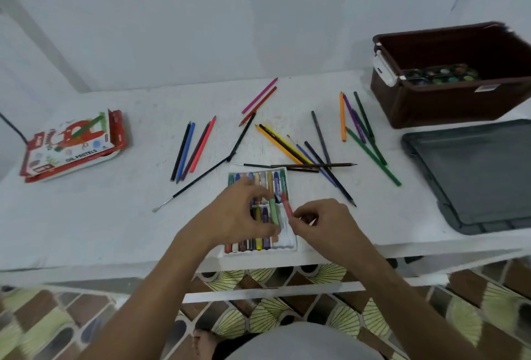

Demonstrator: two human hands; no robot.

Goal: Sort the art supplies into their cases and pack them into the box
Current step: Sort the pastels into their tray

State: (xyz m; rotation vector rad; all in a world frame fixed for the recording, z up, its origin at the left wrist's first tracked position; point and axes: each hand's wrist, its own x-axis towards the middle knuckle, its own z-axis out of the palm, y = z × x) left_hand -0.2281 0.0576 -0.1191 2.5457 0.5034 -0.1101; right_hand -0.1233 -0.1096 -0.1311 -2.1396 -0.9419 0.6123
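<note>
Nearest, at 6 o'clock on the white table (pixel 86 230): a white plastic pastel tray (pixel 290 240), two rows of slots, most filled with oil pastels; the slots at its right edge are bare in the near row.

Both hands hover over the tray. Left hand (pixel 238 213) covers the tray's left-centre, fingers curled, pinching a light green pastel (pixel 274 210) that lies lengthwise over the near row. Right hand (pixel 324 224) just right of the tray, thumb and forefinger pinching the near end of a red pastel (pixel 286 206), which tilts up and away over the tray's right slots. The two pastels lie side by side, close; whether touching, cannot tell.

Beyond the tray, 12 o'clock: loose coloured pencils (pixel 287 144) scattered in overlapping groups, and a thin paintbrush (pixel 195 184) slanting toward 10 o'clock.

At 9 o'clock, well apart: red-and-white oil pastels box (pixel 71 147), printed face up, a green pastel resting on it.

At 3 o'clock: dark grey lid (pixel 477 175), lying flat at the table's right edge.

Farthest, 2 o'clock: open brown storage box (pixel 431 106) with a white latch; inside it, a watercolour palette (pixel 442 73) with round paint pans.
</note>
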